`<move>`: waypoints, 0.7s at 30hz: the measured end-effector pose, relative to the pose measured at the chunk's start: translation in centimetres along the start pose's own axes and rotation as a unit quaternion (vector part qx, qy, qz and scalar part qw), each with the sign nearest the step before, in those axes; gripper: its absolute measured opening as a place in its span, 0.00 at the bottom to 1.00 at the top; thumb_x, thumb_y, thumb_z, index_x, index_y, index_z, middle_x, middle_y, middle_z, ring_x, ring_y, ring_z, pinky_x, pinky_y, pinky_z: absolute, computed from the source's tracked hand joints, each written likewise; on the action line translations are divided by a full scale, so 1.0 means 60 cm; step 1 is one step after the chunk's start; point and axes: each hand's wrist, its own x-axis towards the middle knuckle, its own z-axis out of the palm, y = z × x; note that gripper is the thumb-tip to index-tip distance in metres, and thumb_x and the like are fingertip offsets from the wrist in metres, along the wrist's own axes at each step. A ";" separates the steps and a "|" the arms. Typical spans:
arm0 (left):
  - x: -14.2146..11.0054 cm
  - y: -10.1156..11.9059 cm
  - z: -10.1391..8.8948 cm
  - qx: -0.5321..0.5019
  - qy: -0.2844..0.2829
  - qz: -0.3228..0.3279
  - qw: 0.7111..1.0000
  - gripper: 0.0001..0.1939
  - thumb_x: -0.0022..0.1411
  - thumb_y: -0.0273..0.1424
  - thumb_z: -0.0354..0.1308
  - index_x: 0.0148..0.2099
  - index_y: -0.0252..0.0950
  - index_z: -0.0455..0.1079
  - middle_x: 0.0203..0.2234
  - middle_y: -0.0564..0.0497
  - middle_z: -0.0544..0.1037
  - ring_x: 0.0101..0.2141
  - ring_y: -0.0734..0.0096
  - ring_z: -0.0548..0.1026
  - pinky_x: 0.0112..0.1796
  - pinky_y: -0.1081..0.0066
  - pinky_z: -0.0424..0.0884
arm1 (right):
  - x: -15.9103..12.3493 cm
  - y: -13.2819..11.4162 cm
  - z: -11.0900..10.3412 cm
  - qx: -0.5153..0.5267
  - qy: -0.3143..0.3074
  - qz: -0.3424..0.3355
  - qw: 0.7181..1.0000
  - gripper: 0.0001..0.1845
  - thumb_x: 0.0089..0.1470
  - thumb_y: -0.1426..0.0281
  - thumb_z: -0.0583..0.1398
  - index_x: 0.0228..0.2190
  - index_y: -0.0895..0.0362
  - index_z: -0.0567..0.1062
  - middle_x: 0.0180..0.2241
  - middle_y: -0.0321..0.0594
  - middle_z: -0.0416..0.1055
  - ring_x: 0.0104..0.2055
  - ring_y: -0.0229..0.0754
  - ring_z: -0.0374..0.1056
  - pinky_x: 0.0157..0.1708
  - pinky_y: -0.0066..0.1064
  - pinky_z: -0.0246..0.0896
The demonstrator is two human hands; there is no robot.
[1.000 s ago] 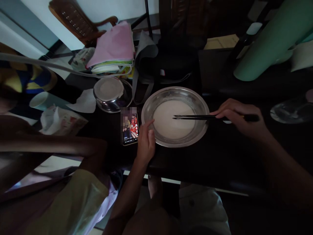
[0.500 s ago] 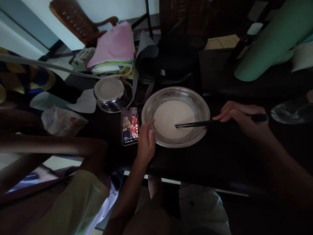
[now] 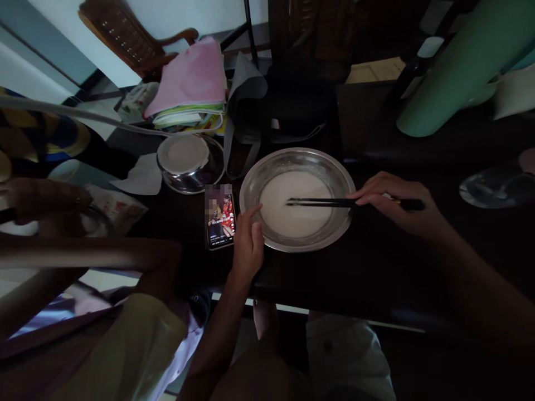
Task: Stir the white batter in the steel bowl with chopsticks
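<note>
A wide steel bowl [image 3: 334, 170] of white batter sits on the dark table in front of me. My right hand [image 3: 393, 206] is closed round a pair of dark chopsticks [image 3: 321, 203], whose tips lie in the batter near the bowl's middle. My left hand [image 3: 247, 245] grips the bowl's near-left rim, thumb on the edge. A lit phone [image 3: 220, 216] lies flat just left of that hand.
A smaller steel bowl [image 3: 189, 162] with a lid stands behind the phone, by white paper [image 3: 142, 175]. A pink-topped stack of books [image 3: 190, 89] and a dark bag [image 3: 288, 108] lie farther back. A green cylinder [image 3: 455, 72] stands at the right. Another person's arm [image 3: 83, 253] reaches in at the left.
The chopsticks swung through the batter, from level to slanted toward me and back to level, with tips now further left. My left hand stayed on the rim. The other person's hand rose at the left.
</note>
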 end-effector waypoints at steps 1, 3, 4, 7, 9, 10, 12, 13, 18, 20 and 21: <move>0.000 0.000 0.000 -0.001 0.001 0.001 1.000 0.29 0.79 0.50 0.39 0.60 0.37 0.72 0.50 0.40 0.82 0.51 0.58 0.79 0.53 0.57 0.73 | 0.000 0.000 -0.001 -0.003 0.015 0.011 1.000 0.09 0.65 0.64 0.64 0.33 0.46 0.85 0.37 0.37 0.84 0.40 0.46 0.78 0.41 0.41 0.72; 0.000 -0.001 0.000 -0.004 0.002 0.005 1.000 0.29 0.79 0.50 0.40 0.60 0.37 0.72 0.51 0.40 0.81 0.52 0.58 0.79 0.54 0.57 0.73 | -0.001 0.000 -0.004 0.011 0.046 0.034 0.998 0.14 0.67 0.62 0.62 0.30 0.44 0.84 0.34 0.37 0.82 0.38 0.46 0.78 0.40 0.42 0.72; 0.000 -0.001 0.000 -0.006 0.001 0.008 1.000 0.29 0.79 0.50 0.40 0.60 0.37 0.72 0.52 0.40 0.81 0.53 0.58 0.79 0.54 0.57 0.73 | -0.001 0.000 -0.005 0.023 0.053 0.040 0.998 0.17 0.68 0.62 0.61 0.28 0.44 0.83 0.32 0.37 0.82 0.36 0.46 0.78 0.39 0.42 0.72; 0.001 0.000 -0.001 -0.006 -0.003 0.010 1.000 0.28 0.79 0.49 0.40 0.60 0.37 0.72 0.52 0.40 0.81 0.52 0.58 0.79 0.54 0.57 0.73 | -0.001 0.001 -0.001 0.037 0.018 0.018 0.999 0.17 0.69 0.62 0.60 0.29 0.45 0.84 0.31 0.36 0.82 0.34 0.45 0.77 0.36 0.41 0.72; 0.002 0.000 -0.002 -0.003 -0.006 0.007 1.000 0.29 0.79 0.50 0.39 0.60 0.37 0.72 0.52 0.40 0.82 0.53 0.58 0.79 0.54 0.57 0.73 | 0.000 0.003 0.003 0.021 -0.012 -0.004 1.000 0.13 0.67 0.61 0.62 0.32 0.45 0.85 0.34 0.36 0.84 0.37 0.46 0.78 0.37 0.40 0.72; 0.002 0.000 -0.002 -0.002 -0.007 0.005 1.000 0.29 0.79 0.50 0.39 0.61 0.37 0.72 0.52 0.40 0.82 0.53 0.58 0.79 0.55 0.57 0.73 | 0.000 0.004 0.003 0.011 -0.013 -0.011 1.000 0.11 0.66 0.61 0.63 0.33 0.46 0.85 0.35 0.36 0.85 0.39 0.46 0.78 0.37 0.40 0.72; 0.002 -0.001 -0.002 -0.005 -0.006 0.007 1.000 0.28 0.79 0.49 0.40 0.61 0.37 0.72 0.53 0.40 0.81 0.53 0.58 0.79 0.55 0.57 0.73 | 0.001 0.006 0.002 0.006 0.015 -0.006 1.000 0.10 0.65 0.61 0.64 0.33 0.47 0.85 0.35 0.37 0.84 0.39 0.45 0.78 0.38 0.40 0.72; 0.002 -0.001 -0.001 -0.007 -0.003 0.009 1.000 0.28 0.79 0.49 0.40 0.61 0.37 0.72 0.52 0.40 0.81 0.52 0.58 0.79 0.54 0.57 0.73 | 0.001 0.006 0.000 0.012 0.034 0.002 0.999 0.12 0.66 0.62 0.64 0.31 0.47 0.85 0.34 0.37 0.83 0.38 0.45 0.78 0.38 0.40 0.72; 0.001 -0.002 -0.001 -0.014 0.002 0.006 1.000 0.28 0.79 0.49 0.41 0.60 0.36 0.73 0.50 0.39 0.81 0.50 0.57 0.79 0.53 0.57 0.74 | 0.002 0.001 -0.002 0.037 0.018 -0.001 0.999 0.16 0.68 0.62 0.61 0.28 0.47 0.84 0.31 0.37 0.82 0.34 0.43 0.77 0.35 0.38 0.71; 0.001 -0.002 -0.002 -0.016 -0.003 -0.004 1.000 0.29 0.79 0.49 0.40 0.60 0.36 0.72 0.51 0.39 0.81 0.51 0.56 0.79 0.54 0.56 0.73 | 0.004 -0.001 0.002 0.013 -0.002 -0.023 1.000 0.13 0.66 0.61 0.63 0.31 0.47 0.85 0.33 0.37 0.84 0.37 0.44 0.78 0.37 0.39 0.72; 0.001 -0.001 -0.003 -0.017 -0.004 -0.008 1.000 0.29 0.78 0.50 0.40 0.61 0.36 0.72 0.51 0.39 0.81 0.52 0.56 0.79 0.54 0.55 0.73 | 0.005 -0.001 0.002 0.000 0.000 -0.027 1.000 0.12 0.66 0.61 0.64 0.32 0.47 0.85 0.34 0.38 0.85 0.38 0.45 0.78 0.38 0.40 0.72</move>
